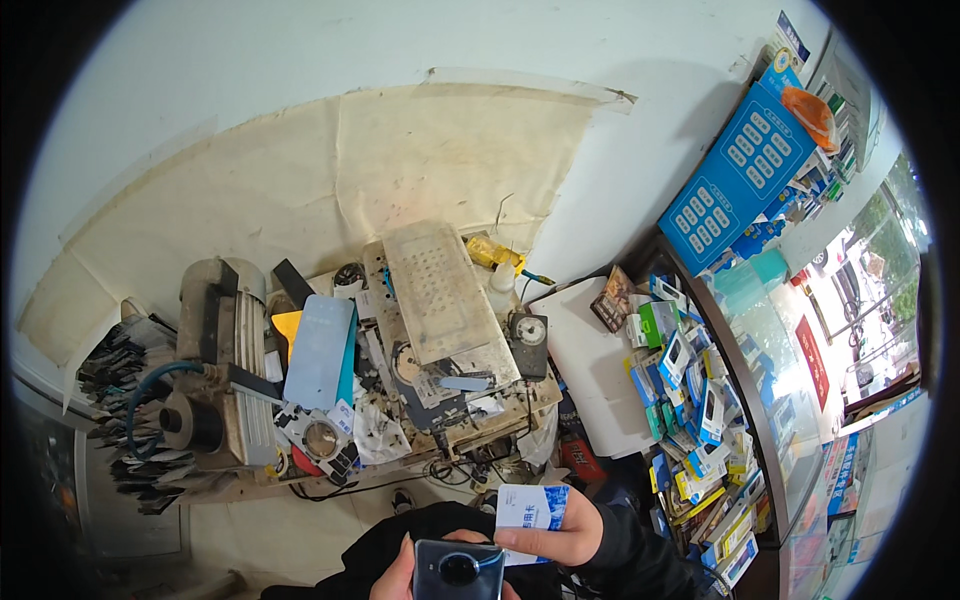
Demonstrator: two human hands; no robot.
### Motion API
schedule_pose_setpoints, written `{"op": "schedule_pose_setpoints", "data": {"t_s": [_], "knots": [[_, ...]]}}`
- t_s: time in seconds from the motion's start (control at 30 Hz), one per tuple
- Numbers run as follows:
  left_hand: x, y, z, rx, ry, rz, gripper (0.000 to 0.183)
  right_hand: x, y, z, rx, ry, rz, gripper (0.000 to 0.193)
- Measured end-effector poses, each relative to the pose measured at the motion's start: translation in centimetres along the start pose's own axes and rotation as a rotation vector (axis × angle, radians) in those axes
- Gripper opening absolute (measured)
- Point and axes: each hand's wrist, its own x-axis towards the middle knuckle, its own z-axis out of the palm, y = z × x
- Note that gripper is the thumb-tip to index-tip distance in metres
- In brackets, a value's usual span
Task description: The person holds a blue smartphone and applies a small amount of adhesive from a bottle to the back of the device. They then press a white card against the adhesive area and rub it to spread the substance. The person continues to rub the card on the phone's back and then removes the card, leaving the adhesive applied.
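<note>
Your left grip holds the glossy dark rectangular phone, likely slick: use edges; right grip pinches flat white-blue card.

Left grip: cut off by the bottom edge.
Phone: lower end cut off, beside the left grip.
Card: partly hidden under the right grip.
Shoe: beyond the left grip, partly hidden.
Boxes: right of the right grip, fine print too small.

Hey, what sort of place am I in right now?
Probably a small shop with a workshop corner, perhaps for phones: there are heaped small retail packages, a worn, dusty machine, and the dark phone you're holding.
</note>
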Motion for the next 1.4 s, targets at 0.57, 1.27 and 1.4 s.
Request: {"op": "schedule_pose_setpoints", "data": {"t_s": [0.57, 1.27, 1.4], "knots": [[1.0, 0.9, -1.9, -0.007, -0.15, -0.091, 0.063, 0.4, 0.6, 1.3, -0.122, 0.141, -0.078, 0.016], [2.3, 2.0, -3.1, 0.065, -0.268, -0.415, 0.092, 3.3, -0.7, -2.6, -0.187, -0.227, 0.19, 0.01], [2.6, 1.9, -3.6, 0.056, -0.353, -0.413, 0.089, 2.9, 0.2, -1.7, -0.071, -0.109, 0.074, 0.018]]}}
